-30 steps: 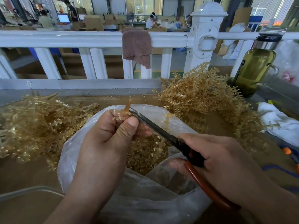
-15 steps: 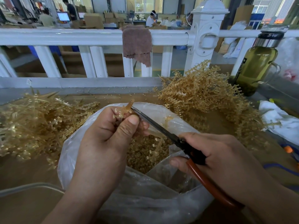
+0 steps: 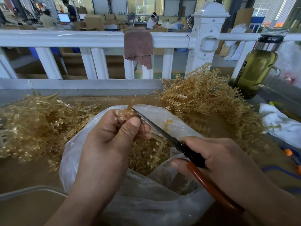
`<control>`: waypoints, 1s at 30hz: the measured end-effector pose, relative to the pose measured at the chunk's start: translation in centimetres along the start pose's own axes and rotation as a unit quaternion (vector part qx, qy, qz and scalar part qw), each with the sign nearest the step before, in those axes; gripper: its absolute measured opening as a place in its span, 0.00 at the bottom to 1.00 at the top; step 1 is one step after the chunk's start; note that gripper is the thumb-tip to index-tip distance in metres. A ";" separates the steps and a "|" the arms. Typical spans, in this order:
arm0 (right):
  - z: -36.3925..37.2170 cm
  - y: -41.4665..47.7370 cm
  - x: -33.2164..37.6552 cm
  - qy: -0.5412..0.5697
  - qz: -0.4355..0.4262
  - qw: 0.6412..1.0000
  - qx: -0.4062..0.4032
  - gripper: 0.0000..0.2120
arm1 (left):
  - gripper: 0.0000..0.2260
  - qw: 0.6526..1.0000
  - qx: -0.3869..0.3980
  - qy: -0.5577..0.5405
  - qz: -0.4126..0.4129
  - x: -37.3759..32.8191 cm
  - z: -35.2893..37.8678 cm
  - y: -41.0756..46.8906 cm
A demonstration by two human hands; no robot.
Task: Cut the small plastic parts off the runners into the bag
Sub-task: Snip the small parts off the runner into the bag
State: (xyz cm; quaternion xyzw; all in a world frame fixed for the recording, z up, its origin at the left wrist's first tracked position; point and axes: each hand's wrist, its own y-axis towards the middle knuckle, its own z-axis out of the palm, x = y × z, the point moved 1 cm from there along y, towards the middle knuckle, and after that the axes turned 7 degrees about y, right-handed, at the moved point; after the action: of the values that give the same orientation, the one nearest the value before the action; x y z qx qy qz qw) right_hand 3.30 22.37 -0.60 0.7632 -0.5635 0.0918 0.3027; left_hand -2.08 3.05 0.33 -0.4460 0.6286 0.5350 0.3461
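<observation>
My left hand (image 3: 114, 136) pinches a small amber plastic runner (image 3: 128, 110) above the open clear plastic bag (image 3: 76, 149). Its stem sticks up past my fingertips. My right hand (image 3: 216, 159) grips scissors (image 3: 162, 134) with red-brown handles, and the dark blades point up-left with their tip touching the runner. Inside the bag lies a heap of small cut amber parts (image 3: 146, 155). A loose runner piece (image 3: 168, 123) rests on the bag's far wall.
Tangled amber runners are piled at the left (image 3: 37, 124) and at the back right (image 3: 205, 98) on the brown table. A bottle of green liquid (image 3: 255, 69) stands at the far right, with white cloth (image 3: 281, 123) below it. A white railing (image 3: 81, 38) with a brown rag (image 3: 138, 46) runs behind. A clear tray edge (image 3: 32, 190) sits bottom left.
The runner has slid slightly lower in my left fingers while the scissor tip stays against it. Both hands keep nearly the same place over the bag.
</observation>
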 end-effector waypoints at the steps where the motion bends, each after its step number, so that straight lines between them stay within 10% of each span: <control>1: 0.1 0.0 -0.1 0.005 0.002 1.000 0.000 0.21 | 0.09 1.000 0.001 -0.004 -0.010 0.0 0.0 0.0; 11: 1.5 -0.3 0.7 0.401 0.086 0.909 -0.075 0.15 | 0.15 0.949 0.146 -0.235 -0.149 1.4 1.6 -0.5; 30: 2.0 0.7 -0.8 0.572 0.115 0.778 -0.234 0.10 | 0.04 0.914 0.183 -0.312 -0.182 1.6 1.5 -0.1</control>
State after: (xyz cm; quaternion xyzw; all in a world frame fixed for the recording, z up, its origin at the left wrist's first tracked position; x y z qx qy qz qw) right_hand 2.01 21.74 -2.34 0.4052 -0.3746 0.4110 0.7257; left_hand -2.65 4.17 -1.44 -0.2921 0.4836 0.4500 0.6916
